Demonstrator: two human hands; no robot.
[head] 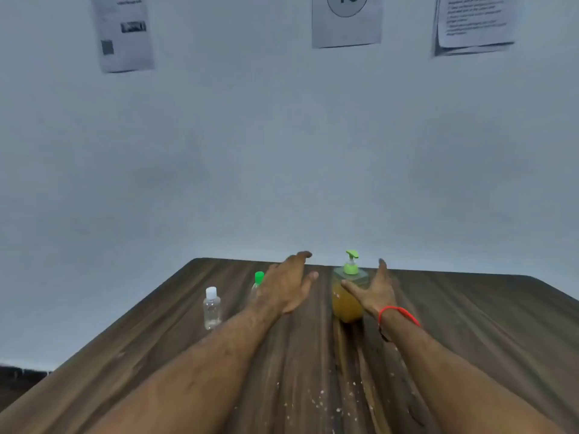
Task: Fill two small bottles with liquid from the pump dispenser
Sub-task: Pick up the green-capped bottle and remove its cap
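Both forearms are stretched out over the dark wooden table point(470, 324), whose near surface is flecked with pale crumbs point(319, 399). At their ends, the left hand point(286, 285) is held flat with fingers straight and spread, gripping nothing, and it partly hides the green-capped bottle point(258, 278) behind it. The right hand point(374, 292), marked by a red wrist thread point(399, 313), is likewise spread wide and empty, its thumb lying across the front of the pump dispenser point(346, 296); whether the thumb actually touches it cannot be told. The dispenser stands upright near the far edge, filled with amber liquid, its green nozzle pointing to the right. A clear white-capped bottle point(212, 308) stands upright well to the left, apart from both hands.

The step in hand is judged to be taking hold of the dispenser, with nothing yet filled and both caps on. It would be done well if the dispenser body were wrapped low and firmly by the right hand and drawn nearer, while a bottle is taken by the left and uncapped. The nozzle should be turned toward the bottles, since narrow necks are easily missed.
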